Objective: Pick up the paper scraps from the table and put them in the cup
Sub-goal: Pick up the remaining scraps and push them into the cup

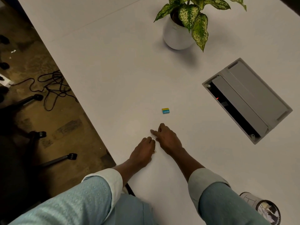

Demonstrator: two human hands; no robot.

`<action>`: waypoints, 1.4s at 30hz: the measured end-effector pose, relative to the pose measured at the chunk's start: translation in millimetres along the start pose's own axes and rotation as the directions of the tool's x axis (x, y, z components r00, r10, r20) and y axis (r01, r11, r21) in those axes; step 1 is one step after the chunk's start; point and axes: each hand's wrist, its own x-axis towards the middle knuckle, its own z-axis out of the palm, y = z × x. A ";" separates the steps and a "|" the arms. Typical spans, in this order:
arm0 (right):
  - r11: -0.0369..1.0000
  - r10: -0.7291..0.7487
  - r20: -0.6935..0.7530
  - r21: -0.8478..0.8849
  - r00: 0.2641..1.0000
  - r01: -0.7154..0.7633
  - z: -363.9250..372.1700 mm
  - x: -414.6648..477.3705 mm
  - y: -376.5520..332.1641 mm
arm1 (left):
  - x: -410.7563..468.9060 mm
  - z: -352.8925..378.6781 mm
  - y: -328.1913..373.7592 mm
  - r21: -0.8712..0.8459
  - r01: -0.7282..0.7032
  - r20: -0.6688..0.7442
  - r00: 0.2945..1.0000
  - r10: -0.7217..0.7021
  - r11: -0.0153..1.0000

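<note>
Here a small yellow-and-blue scrap [165,111] lies beyond the left hand [142,153] and right hand [167,140], both curled, grip unclear.

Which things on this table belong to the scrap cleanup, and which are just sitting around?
Belongs to the job:
- blue-and-yellow scrap, loose on the table
- cup, near right, already holding scraps
- left hand and right hand, down on the tabletop

Just lying about:
- potted plant
- cable hatch
- cords on the floor

Wht table [113,70], yellow/teal scrap [165,111], green-cream speckled plant [194,18], lt-blue diamond-patt. sleeves [90,195].
</note>
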 end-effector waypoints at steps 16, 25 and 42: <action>0.989 0.133 -0.085 0.083 0.987 -0.126 3.9 -53.8 22.1 | 1.3 3.1 5.5 0.033 0.016 0.041 0.999 -0.017 0.999; 0.603 0.748 -0.270 0.658 0.607 -0.451 4.3 -158.7 32.6 | -1.4 9.2 46.5 -0.050 -0.015 0.096 0.995 0.019 0.999; 0.208 0.911 -0.342 0.865 -0.232 -0.457 -58.1 -366.5 86.6 | -7.1 59.7 351.5 -0.243 -0.522 0.103 0.824 0.557 0.817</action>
